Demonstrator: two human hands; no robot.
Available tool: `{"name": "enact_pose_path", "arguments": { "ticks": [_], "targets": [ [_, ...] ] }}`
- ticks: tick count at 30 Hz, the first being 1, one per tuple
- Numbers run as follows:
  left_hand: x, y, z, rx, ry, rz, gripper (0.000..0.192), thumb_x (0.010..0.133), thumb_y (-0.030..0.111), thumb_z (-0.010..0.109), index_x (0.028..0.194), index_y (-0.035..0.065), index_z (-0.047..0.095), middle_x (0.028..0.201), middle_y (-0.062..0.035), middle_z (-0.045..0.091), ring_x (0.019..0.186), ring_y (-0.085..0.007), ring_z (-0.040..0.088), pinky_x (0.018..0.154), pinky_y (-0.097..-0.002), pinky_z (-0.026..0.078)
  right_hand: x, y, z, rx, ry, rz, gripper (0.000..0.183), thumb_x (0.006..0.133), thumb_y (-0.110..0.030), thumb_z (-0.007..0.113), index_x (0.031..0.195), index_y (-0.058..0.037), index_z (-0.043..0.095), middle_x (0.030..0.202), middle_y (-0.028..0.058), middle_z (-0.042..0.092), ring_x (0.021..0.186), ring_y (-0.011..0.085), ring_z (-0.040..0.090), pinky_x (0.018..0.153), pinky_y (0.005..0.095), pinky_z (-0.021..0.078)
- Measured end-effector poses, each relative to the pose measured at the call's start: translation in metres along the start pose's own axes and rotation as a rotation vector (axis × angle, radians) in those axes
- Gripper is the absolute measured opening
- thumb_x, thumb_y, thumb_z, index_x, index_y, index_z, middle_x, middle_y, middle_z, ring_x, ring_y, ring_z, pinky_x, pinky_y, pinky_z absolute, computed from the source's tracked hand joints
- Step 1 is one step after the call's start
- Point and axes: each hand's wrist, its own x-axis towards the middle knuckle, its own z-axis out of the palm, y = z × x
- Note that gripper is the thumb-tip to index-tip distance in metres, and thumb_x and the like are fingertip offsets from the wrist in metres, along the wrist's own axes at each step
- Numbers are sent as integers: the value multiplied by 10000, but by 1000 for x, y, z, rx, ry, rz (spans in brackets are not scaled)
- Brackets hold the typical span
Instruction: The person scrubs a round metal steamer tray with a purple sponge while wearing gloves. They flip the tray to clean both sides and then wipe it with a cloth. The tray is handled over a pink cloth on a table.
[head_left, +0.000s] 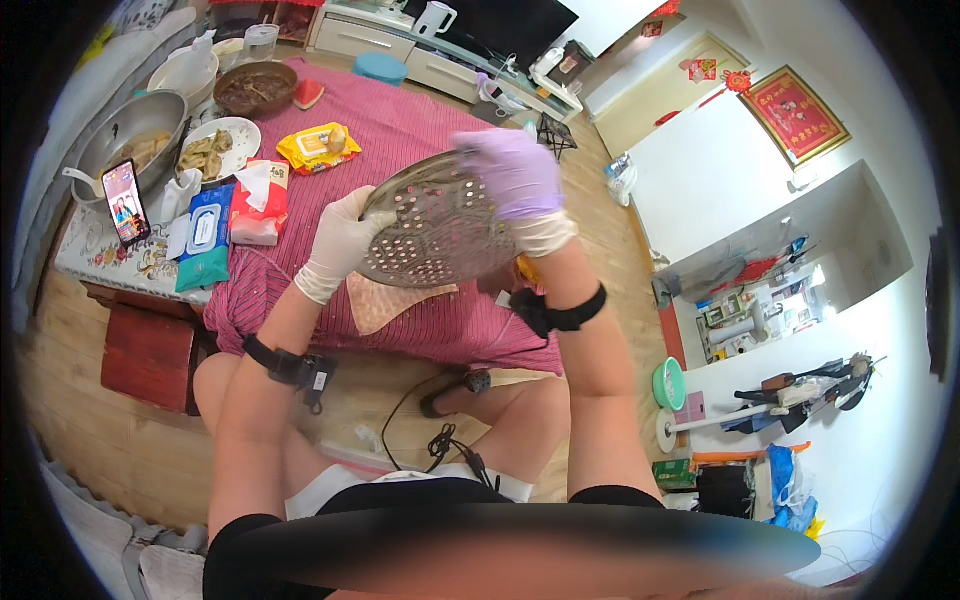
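Observation:
My left hand, in a white glove, grips the left rim of a round perforated metal steamer plate. The plate is tilted above the table, with many small holes through it. My right hand wears a purple glove over a white one and lies against the plate's upper right part. Motion blurs its fingers, so whether they clasp the rim is unclear. Below the plate, a pale pink patterned cloth is spread on the striped pink tablecloth. Something yellow, partly hidden, shows beside my right wrist.
To the left are a yellow wipes pack, a red tissue pack, a blue wipes pack and an upright phone. Behind them stand a plate of food, a metal pan and a brown bowl. Cables hang near my legs.

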Motion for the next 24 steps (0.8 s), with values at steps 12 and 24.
{"name": "enact_pose_path", "arguments": {
  "ticks": [12, 24],
  "targets": [
    [6, 0, -23, 43, 5, -4, 235, 888, 100, 703, 1093, -2, 658, 910, 18, 659, 809, -69, 576, 725, -240, 486, 12, 9, 17, 188, 74, 60, 159, 835, -251, 689, 956, -160, 739, 883, 68, 706, 836, 292, 675, 733, 399, 532],
    [-9, -16, 12, -176, 0, -43, 236, 917, 24, 642, 1146, -38, 643, 1025, -34, 690, 924, -91, 614, 857, -245, 491, 5, -20, 21, -95, -139, -102, 50, 773, -201, 684, 800, -169, 713, 799, 65, 688, 786, 251, 687, 695, 400, 535]
  ]
}}
